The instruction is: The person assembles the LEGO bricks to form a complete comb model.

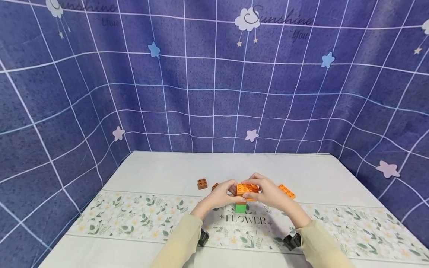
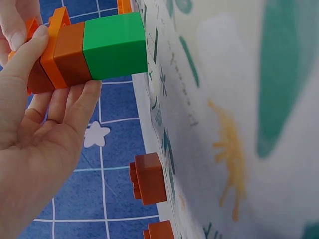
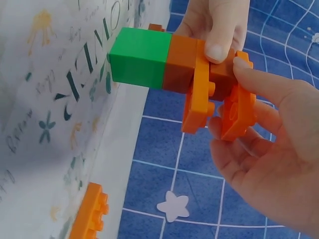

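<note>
A small tower of toy building bricks stands on the table, a green brick (image 3: 139, 56) at its base. Above the green come a brown brick (image 3: 180, 59), a flat orange brick (image 3: 198, 99) and a second brown brick (image 3: 223, 79). My left hand (image 1: 221, 194) grips the tower from the left, thumb by the lower orange brick and fingers around the far side. On top, another flat orange brick (image 3: 242, 114) is pinched between the thumb and fingers of my right hand (image 1: 269, 191). Whether its studs are fully pressed together with the brown one cannot be seen.
Two brown bricks (image 1: 202, 183) lie on the table to the left, one partly behind my left hand. Further right lies a flat orange brick (image 1: 286, 191). A floral strip (image 1: 134, 216) runs across the white table (image 1: 161, 167); a blue checked curtain (image 1: 207, 100) surrounds its back and sides.
</note>
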Action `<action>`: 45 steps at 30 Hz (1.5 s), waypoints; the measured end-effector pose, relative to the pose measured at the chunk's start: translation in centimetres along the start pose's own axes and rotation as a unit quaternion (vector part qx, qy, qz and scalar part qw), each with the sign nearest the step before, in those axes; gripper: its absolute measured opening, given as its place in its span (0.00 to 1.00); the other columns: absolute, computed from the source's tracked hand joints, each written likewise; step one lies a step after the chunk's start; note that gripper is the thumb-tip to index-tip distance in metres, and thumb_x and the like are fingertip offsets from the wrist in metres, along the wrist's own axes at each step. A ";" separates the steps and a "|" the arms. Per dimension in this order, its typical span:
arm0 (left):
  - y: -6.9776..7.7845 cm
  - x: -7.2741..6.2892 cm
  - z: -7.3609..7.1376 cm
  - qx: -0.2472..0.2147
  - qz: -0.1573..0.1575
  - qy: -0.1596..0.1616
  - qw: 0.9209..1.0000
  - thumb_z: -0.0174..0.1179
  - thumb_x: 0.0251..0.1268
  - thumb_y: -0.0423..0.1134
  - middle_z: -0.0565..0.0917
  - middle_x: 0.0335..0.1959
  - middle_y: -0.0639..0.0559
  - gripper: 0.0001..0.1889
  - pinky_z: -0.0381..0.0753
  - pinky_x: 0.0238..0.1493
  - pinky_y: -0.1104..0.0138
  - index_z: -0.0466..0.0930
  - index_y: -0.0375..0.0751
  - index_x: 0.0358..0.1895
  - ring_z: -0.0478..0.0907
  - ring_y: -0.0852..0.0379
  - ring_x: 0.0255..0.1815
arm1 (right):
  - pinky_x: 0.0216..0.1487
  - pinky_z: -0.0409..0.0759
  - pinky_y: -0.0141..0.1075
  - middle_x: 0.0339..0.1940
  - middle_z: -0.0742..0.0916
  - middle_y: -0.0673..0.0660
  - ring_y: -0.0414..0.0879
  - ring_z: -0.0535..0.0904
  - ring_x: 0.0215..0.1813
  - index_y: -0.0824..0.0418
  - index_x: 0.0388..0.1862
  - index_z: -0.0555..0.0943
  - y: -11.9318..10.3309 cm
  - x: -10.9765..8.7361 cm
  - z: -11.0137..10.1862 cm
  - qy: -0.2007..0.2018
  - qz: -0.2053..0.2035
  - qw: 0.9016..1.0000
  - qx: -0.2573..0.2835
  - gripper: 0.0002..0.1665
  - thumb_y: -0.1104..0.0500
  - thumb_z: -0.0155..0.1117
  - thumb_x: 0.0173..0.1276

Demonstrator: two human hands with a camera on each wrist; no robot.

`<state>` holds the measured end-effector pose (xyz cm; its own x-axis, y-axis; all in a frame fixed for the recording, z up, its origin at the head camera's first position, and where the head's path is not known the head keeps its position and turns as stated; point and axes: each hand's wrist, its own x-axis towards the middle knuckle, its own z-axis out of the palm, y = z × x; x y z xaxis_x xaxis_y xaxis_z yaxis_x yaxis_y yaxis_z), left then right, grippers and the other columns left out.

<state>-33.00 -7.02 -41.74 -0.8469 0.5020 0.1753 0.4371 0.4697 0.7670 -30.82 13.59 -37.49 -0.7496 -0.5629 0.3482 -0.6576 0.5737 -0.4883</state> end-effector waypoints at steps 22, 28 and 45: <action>-0.1 0.1 0.1 -0.008 -0.010 -0.010 1.000 0.67 0.55 0.50 0.78 0.36 0.58 0.15 0.76 0.42 0.67 0.72 0.50 0.36 0.74 0.62 0.39 | 0.26 0.70 0.28 0.31 0.76 0.50 0.40 0.68 0.28 0.60 0.49 0.82 0.2 0.5 -0.7 -0.033 0.006 0.999 0.033 0.22 0.54 0.72 0.55; -0.1 0.2 0.1 -0.010 -0.012 -0.007 1.000 0.68 0.54 0.50 0.79 0.36 0.58 0.15 0.76 0.42 0.67 0.72 0.49 0.35 0.75 0.62 0.39 | 0.29 0.70 0.28 0.32 0.76 0.51 0.44 0.69 0.31 0.61 0.50 0.82 0.0 0.5 -0.7 -0.033 0.014 0.999 0.032 0.22 0.55 0.71 0.56; -0.1 0.2 0.0 -0.010 -0.011 -0.009 1.000 0.68 0.54 0.49 0.78 0.35 0.58 0.15 0.76 0.41 0.68 0.73 0.49 0.38 0.74 0.63 0.38 | 0.51 0.76 0.42 0.45 0.82 0.51 0.45 0.77 0.47 0.59 0.51 0.79 0.5 0.1 -0.1 -0.038 0.029 0.997 0.065 0.20 0.53 0.67 0.61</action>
<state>-33.15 -6.93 -41.78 -0.8510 0.5039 0.1476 0.4120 0.4665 0.7827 -31.24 13.86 -37.57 -0.7751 -0.5772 0.2568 -0.5939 0.5270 -0.6080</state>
